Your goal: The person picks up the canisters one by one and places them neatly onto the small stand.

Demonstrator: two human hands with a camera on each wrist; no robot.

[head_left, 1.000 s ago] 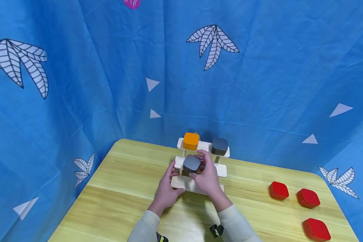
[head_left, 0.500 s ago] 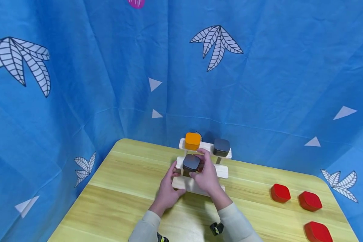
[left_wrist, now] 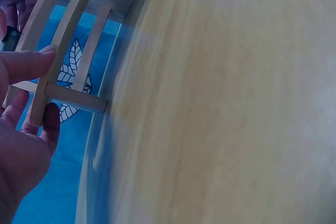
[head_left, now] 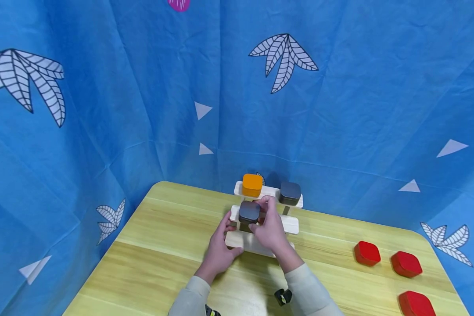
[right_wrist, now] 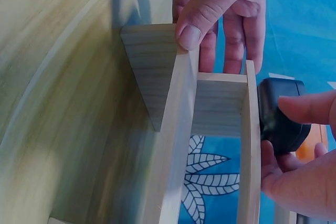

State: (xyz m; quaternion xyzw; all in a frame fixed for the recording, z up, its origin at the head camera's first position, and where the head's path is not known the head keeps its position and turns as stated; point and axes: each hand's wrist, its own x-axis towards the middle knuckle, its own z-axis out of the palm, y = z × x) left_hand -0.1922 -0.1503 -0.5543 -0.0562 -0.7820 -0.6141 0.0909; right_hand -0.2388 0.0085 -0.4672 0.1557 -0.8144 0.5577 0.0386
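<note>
A three-tier pale wooden stand (head_left: 290, 224) is at the back of the table. My left hand (head_left: 217, 253) grips its left end; in the left wrist view the thumb lies on the front of a wooden shelf (left_wrist: 73, 24) and fingers curl beneath. My right hand (head_left: 271, 229) pinches a dark rounded-square box (head_left: 249, 212) at the left part of the middle tier. In the right wrist view this black box (right_wrist: 283, 114) is right at the shelf board, between thumb and fingers. On the top tier sit an orange box (head_left: 252, 185) at left and another dark box (head_left: 290, 193) at right.
Three red boxes lie on the table's right side: one nearest the stand (head_left: 367, 253), one farther right (head_left: 406, 264) and one at the front (head_left: 416, 303). A blue patterned curtain (head_left: 174, 109) hangs behind the wooden table (head_left: 162, 245).
The dark box in my right hand has shifted slightly left along the middle tier, and the right fingers have lowered a little. My left hand keeps its hold. The head view has shifted slightly.
</note>
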